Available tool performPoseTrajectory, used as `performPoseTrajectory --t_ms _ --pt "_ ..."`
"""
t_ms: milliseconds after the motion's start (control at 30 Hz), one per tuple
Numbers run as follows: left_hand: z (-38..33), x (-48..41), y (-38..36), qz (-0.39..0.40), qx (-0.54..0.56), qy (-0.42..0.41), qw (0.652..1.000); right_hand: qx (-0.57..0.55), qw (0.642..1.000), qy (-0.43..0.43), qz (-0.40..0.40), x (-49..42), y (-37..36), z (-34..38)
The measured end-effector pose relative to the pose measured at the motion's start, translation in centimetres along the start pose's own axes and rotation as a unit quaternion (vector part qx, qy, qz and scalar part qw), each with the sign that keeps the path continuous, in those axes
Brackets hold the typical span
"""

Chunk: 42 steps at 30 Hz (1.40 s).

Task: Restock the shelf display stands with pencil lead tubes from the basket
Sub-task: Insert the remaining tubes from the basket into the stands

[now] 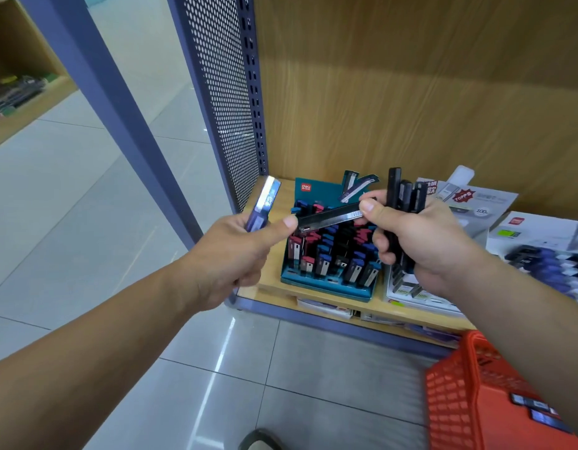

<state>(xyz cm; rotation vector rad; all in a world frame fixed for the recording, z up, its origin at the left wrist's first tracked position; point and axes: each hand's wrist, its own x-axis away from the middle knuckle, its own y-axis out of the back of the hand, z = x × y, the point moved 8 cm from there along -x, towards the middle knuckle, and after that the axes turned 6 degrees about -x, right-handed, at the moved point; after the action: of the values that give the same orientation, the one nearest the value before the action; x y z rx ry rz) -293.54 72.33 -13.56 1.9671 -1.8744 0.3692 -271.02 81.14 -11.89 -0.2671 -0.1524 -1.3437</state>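
My left hand (235,254) grips a blue lead tube (264,204) that points up and away, and its thumb touches one end of a black lead tube (329,217). My right hand (420,241) pinches the other end of that black tube between thumb and forefinger while its other fingers hold a bundle of black tubes (406,196) upright. Both hands hover over a teal display stand (326,284) on the wooden shelf (268,287), filled with several red, blue and black tubes. The orange basket (466,394) sits on the floor at lower right with a few tubes inside.
A grey-white display stand (420,300) stands right of the teal one, and boxed goods (537,235) lie further right. A perforated blue side panel (225,102) and a slanted blue post (118,105) bound the shelf's left. Tiled floor (86,222) spreads left and below.
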Motion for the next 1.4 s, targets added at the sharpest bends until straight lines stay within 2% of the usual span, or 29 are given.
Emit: performPoseTrajectory --t_ms 67,200,367,467,667,833,967,1233,1400 --pt "-1.2 0.3 0.4 -0.025 -0.002 -0.043 0.999 -0.005 1.000 -0.004 0.002 0.2 -0.8 -0.1" --pt "-2.3 0.8 1.5 -0.048 -0.007 -0.076 0.996 -0.016 1.000 -0.022 -0.007 0.5 -2.0 -0.3" --pt "-5.3 2.1 1.5 -0.051 -0.038 -0.147 0.987 0.054 0.997 -0.049 0.019 0.7 -2.4 0.0" --pt "-6.1 2.6 1.2 -0.044 -0.060 -0.161 0.984 0.066 0.995 -0.065 0.025 0.9 -2.2 -0.1" --pt "-7.7 2.9 3.3 -0.148 -0.234 -0.191 0.942 0.166 0.986 -0.007 -0.033 0.6 0.4 0.8" --pt "-7.0 1.7 0.9 -0.056 -0.352 -0.152 0.922 0.189 0.982 -0.014 -0.013 0.8 2.5 0.2" --pt "-5.8 0.0 -1.8 -0.025 -0.430 -0.177 0.885 0.196 0.980 -0.014 0.000 1.4 3.3 -0.9" --pt "-3.1 -2.9 -5.9 -0.008 -0.478 -0.247 0.843 0.104 0.994 -0.031 -0.012 2.1 4.7 -3.1" --pt "-1.7 -3.5 -7.2 0.022 -0.497 -0.237 0.835 0.078 0.995 -0.052 -0.021 2.2 5.5 -3.8"
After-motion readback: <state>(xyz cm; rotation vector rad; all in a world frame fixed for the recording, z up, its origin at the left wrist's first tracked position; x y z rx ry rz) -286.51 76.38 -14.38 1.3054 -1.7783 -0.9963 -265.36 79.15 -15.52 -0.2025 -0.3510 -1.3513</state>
